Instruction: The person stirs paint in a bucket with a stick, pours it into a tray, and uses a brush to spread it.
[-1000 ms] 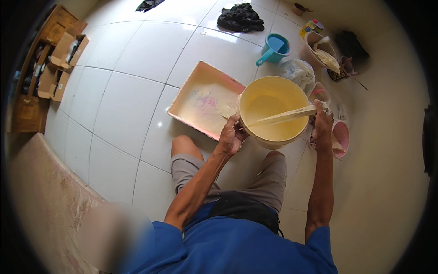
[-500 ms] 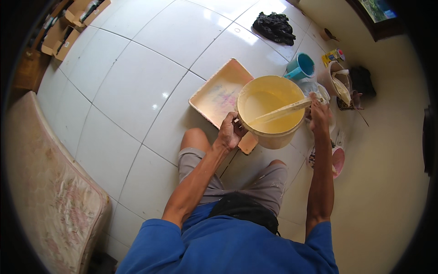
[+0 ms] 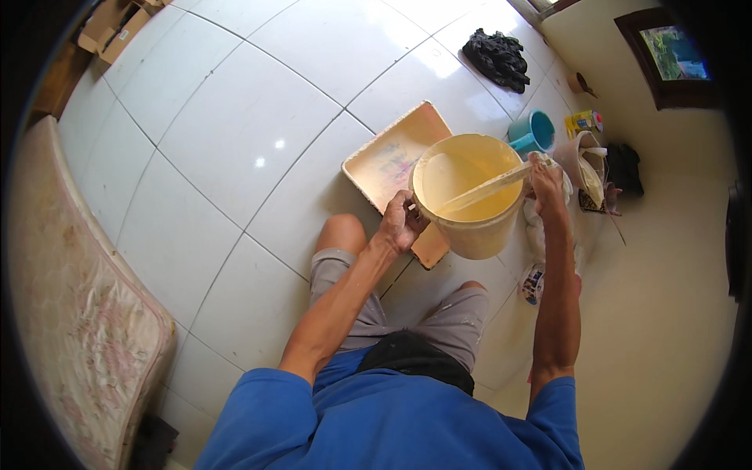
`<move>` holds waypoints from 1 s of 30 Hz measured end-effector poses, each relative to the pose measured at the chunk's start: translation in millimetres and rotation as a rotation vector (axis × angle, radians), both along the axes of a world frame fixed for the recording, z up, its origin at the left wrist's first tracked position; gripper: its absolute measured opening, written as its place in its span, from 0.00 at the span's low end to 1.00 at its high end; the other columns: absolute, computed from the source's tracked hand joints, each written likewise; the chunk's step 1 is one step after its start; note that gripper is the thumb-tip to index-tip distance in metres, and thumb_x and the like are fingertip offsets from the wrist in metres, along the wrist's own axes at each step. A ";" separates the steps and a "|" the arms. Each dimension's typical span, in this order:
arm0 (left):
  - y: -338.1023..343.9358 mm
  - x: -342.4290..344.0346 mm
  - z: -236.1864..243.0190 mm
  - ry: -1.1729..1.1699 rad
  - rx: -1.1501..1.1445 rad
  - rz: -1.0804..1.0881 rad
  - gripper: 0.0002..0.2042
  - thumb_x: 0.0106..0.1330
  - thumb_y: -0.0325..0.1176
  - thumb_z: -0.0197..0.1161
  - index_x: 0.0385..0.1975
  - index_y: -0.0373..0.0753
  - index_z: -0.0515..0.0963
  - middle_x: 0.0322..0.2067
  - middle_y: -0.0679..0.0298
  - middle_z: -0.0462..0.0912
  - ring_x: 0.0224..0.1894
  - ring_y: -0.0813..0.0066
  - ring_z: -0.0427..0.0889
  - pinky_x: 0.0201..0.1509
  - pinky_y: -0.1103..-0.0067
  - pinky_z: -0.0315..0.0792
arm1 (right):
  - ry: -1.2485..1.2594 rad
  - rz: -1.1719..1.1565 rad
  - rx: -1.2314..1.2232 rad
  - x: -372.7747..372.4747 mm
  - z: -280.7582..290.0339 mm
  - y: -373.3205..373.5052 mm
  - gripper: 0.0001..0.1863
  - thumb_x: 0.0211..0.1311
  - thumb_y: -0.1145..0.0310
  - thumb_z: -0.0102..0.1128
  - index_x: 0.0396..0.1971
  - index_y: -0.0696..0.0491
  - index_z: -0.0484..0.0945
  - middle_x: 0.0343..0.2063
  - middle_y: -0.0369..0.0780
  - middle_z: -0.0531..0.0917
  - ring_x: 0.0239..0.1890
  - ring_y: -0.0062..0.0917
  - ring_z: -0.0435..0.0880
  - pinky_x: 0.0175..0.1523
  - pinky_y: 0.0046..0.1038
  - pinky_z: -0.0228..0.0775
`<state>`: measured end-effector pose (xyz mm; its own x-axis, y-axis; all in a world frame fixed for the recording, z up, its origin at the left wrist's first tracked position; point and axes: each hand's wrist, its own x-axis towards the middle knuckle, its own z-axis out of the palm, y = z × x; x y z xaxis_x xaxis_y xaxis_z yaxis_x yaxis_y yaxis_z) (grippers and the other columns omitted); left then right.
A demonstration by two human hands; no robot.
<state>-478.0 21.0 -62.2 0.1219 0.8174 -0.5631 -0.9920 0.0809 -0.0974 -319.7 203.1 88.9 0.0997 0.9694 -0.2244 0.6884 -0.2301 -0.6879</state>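
Observation:
A cream plastic bucket point(image 3: 482, 240) with pale yellow paint point(image 3: 458, 184) inside is held up in front of me, its mouth tipped toward the tray side. At its left rim my left hand point(image 3: 402, 222) grips with fingers curled round the edge. My right hand point(image 3: 547, 188) is closed round the upper end of a flat, paint-coated stirring stick point(image 3: 493, 188) at the right rim. The stick slants down into the bucket; whether this hand also grips the rim is hidden. Beneath and left of the bucket lies a paint tray point(image 3: 380, 168), smeared cream with faint coloured stains.
A teal pail point(image 3: 534, 131), a yellow can point(image 3: 583, 121) and a pinkish bucket point(image 3: 576, 160) with a cloth stand along the right wall. A black plastic bag point(image 3: 497, 61) lies on the far tiles. A floral mattress point(image 3: 94, 313) leans at left, near cardboard boxes point(image 3: 117, 31).
The view has shifted a little, so the floor things sit further right and lower. Both hands keep their grips on the bucket and the stick, which barely move.

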 end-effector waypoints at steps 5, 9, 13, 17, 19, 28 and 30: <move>-6.2 -22.1 -10.9 -0.027 0.012 0.047 0.11 0.60 0.33 0.49 0.39 0.33 0.70 0.35 0.61 0.74 0.37 0.72 0.77 0.46 0.76 0.75 | -0.062 0.010 -0.035 -36.9 -2.2 -3.0 0.18 0.58 0.57 0.58 0.34 0.59 0.77 0.29 0.41 0.79 0.26 0.24 0.75 0.28 0.29 0.69; -9.7 -35.4 -18.1 -0.034 0.000 0.058 0.10 0.61 0.32 0.49 0.39 0.34 0.69 0.37 0.61 0.74 0.39 0.71 0.77 0.47 0.75 0.75 | -0.098 0.095 -0.071 -40.7 -14.3 8.3 0.23 0.58 0.52 0.57 0.42 0.57 0.72 0.32 0.42 0.78 0.29 0.28 0.80 0.31 0.32 0.76; -17.3 -43.9 -28.4 -0.065 0.004 0.075 0.11 0.61 0.32 0.49 0.39 0.34 0.69 0.38 0.61 0.75 0.39 0.71 0.77 0.48 0.75 0.75 | -0.059 0.054 -0.105 -78.7 -2.0 -13.8 0.19 0.59 0.55 0.57 0.38 0.58 0.74 0.29 0.40 0.77 0.26 0.25 0.77 0.27 0.30 0.71; -24.9 -49.5 -25.8 -0.096 -0.037 0.095 0.08 0.60 0.32 0.49 0.34 0.36 0.68 0.33 0.62 0.74 0.35 0.73 0.77 0.44 0.77 0.76 | -0.044 0.039 -0.075 -96.3 0.1 -25.4 0.17 0.59 0.59 0.57 0.34 0.60 0.75 0.25 0.39 0.76 0.24 0.23 0.74 0.23 0.29 0.68; -26.1 -50.6 -22.6 -0.106 -0.058 0.092 0.05 0.59 0.32 0.50 0.28 0.39 0.68 0.29 0.64 0.73 0.31 0.75 0.76 0.39 0.78 0.78 | -0.078 0.062 -0.112 -83.8 -8.2 -14.7 0.20 0.59 0.56 0.57 0.39 0.59 0.73 0.30 0.40 0.77 0.28 0.25 0.76 0.28 0.29 0.71; -36.5 -58.6 -39.8 -0.106 -0.055 0.113 0.06 0.60 0.34 0.50 0.30 0.39 0.70 0.28 0.64 0.75 0.31 0.76 0.77 0.40 0.79 0.77 | -0.114 0.111 -0.152 -106.5 -13.8 -27.0 0.24 0.58 0.53 0.58 0.45 0.58 0.72 0.35 0.41 0.78 0.31 0.25 0.78 0.33 0.28 0.74; -37.2 -59.4 -41.2 -0.133 -0.050 0.116 0.07 0.60 0.34 0.50 0.30 0.38 0.70 0.28 0.65 0.75 0.30 0.77 0.76 0.39 0.79 0.77 | -0.092 0.086 -0.167 -105.8 -15.6 -25.1 0.24 0.58 0.53 0.58 0.44 0.59 0.72 0.36 0.41 0.78 0.32 0.25 0.78 0.34 0.28 0.73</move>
<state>-537.4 -16.2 -103.4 0.1047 0.8014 -0.5889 -0.9725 -0.0412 -0.2290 -425.5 178.0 73.3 0.0461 0.9253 -0.3764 0.7685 -0.2735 -0.5784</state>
